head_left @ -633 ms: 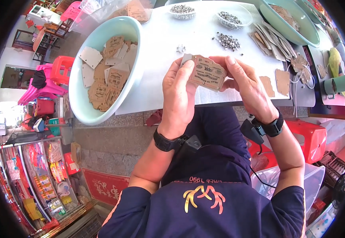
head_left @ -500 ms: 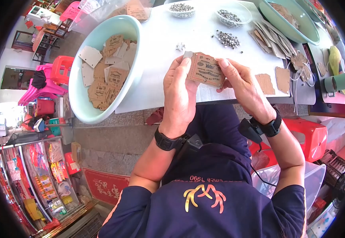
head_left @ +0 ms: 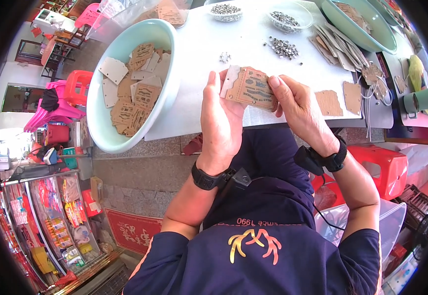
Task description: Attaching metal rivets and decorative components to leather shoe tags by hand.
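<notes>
A small stack of brown printed cardboard tags point(head_left: 256, 89) is between my hands above the near table edge. A pale, blank-faced tag point(head_left: 229, 79) with small holes juts out at the stack's left side. My right hand point(head_left: 295, 98) pinches the stack's right end, thumb on top and fingers underneath. Behind the stack's left end is my left hand point(head_left: 222, 115), palm turned inward. Its thumb stands straight up, off the tags, and its fingers are partly hidden behind them. Two plain brown tags point(head_left: 329, 103) lie on the table beside my right hand.
On the left, a pale green basin point(head_left: 95, 110) holds many tags. Loose metal snaps point(head_left: 284, 48) lie on the white table point(head_left: 199, 59), with two clear bowls point(head_left: 292, 17) of them behind. Grey-brown card pieces point(head_left: 339, 46) and another green basin point(head_left: 386, 46) are at right.
My left thumb has come off the tags and straightened. The pale tag shows more at the left, and the stack has shifted slightly down, with my right hand still gripping it.
</notes>
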